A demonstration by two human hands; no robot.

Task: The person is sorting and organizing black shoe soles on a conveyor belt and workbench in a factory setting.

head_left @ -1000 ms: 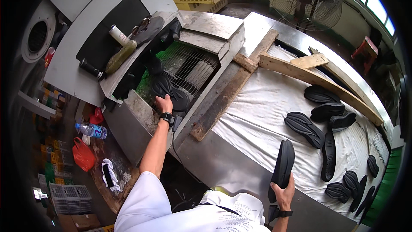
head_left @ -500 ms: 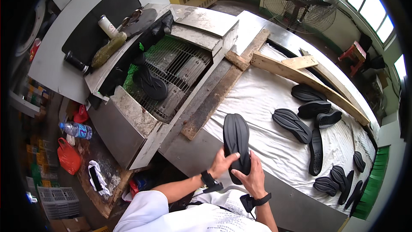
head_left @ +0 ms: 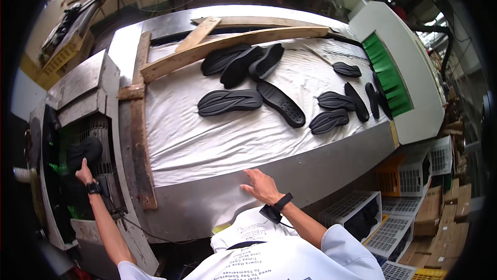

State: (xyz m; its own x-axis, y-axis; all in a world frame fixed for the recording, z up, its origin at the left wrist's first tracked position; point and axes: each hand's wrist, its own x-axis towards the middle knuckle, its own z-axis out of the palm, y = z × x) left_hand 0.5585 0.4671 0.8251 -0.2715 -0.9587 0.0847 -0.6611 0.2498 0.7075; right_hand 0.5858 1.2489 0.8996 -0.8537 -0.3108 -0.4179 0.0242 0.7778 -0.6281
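At the far left, my left hand reaches into the machine opening, its fingers on the near end of a black shoe sole above the wire mesh belt. Some of those fingers are hidden. My right hand is open and holds nothing, fingers spread over the metal front edge of the table. Beyond it, on the white cloth, lie a grooved black sole, a sole with holes in its face and several more soles.
Wooden boards border the cloth at the back, and another plank runs along its left side. A machine hood with green strip curtains stands at the right end. Plastic crates and cardboard boxes are at lower right.
My view has turned to the right. Both hands held a sole in front of me before; now my left hand is at a sole in the machine opening, and my right hand has let go.
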